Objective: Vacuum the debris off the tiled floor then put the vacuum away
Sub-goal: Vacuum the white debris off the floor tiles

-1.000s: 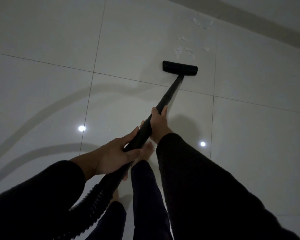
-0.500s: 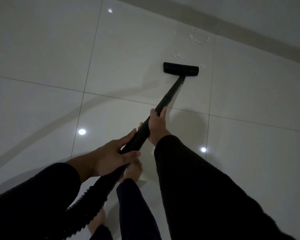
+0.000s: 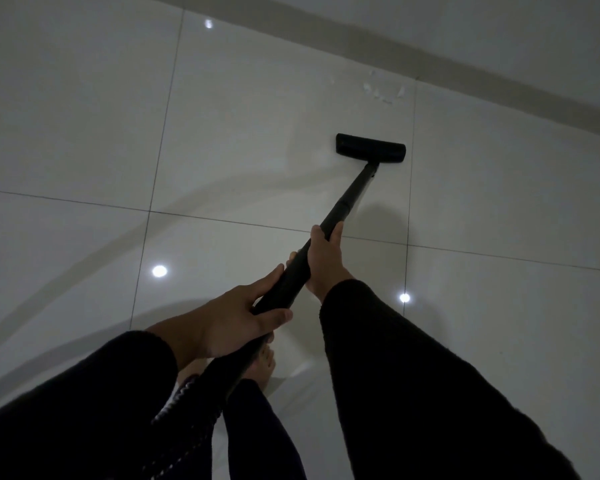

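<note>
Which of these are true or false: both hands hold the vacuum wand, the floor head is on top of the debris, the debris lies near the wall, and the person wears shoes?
1. Both the left hand and right hand grip the vacuum wand. True.
2. The floor head covers the debris. False: the scraps lie beyond it, apart.
3. The debris lies near the wall's base. True.
4. The person wears shoes. False: a bare foot shows.

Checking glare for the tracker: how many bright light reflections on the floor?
3: one left of the left hand at, one right of the right sleeve at, one near the top edge at. Others could sit behind the arms.
</note>
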Tool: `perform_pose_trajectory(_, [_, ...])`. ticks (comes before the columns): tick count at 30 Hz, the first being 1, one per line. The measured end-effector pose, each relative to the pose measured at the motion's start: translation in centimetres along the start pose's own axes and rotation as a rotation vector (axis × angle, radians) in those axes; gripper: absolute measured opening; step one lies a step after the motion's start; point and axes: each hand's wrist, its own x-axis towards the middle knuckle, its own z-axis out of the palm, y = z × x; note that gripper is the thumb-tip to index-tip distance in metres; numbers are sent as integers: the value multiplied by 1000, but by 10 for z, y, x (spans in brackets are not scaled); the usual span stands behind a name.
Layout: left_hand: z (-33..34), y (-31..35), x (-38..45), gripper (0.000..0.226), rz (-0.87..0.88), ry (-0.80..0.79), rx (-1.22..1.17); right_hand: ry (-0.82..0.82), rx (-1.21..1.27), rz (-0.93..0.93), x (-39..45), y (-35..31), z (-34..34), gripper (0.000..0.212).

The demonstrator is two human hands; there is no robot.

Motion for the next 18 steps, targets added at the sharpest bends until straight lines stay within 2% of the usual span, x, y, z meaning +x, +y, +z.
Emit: perform_pose_trajectory(18, [-76, 39, 10, 78, 5, -76, -36, 67, 89, 10, 19, -51, 60, 65])
